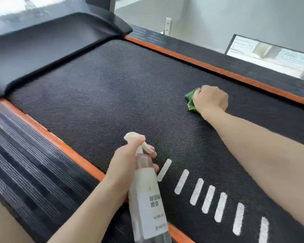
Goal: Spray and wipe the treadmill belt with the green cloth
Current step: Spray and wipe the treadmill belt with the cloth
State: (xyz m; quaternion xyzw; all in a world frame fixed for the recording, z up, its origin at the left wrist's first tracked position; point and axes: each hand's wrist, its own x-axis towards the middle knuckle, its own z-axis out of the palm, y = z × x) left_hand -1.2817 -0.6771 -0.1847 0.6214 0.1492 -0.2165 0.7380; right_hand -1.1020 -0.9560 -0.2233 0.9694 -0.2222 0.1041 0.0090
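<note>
Here, right hand (210,99) fisted around green cloth (191,100).

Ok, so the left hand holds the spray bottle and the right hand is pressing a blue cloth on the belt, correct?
Not quite: the cloth is green, not blue, as the head view shows. The rest stands: the left hand holds the spray bottle, and the right hand presses the cloth on the belt.

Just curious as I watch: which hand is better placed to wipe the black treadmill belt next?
The right hand. It already grips the crumpled green cloth against the black woven treadmill belt, near the far orange edge strip. The left hand is busy holding the clear plastic spray bottle.
</note>
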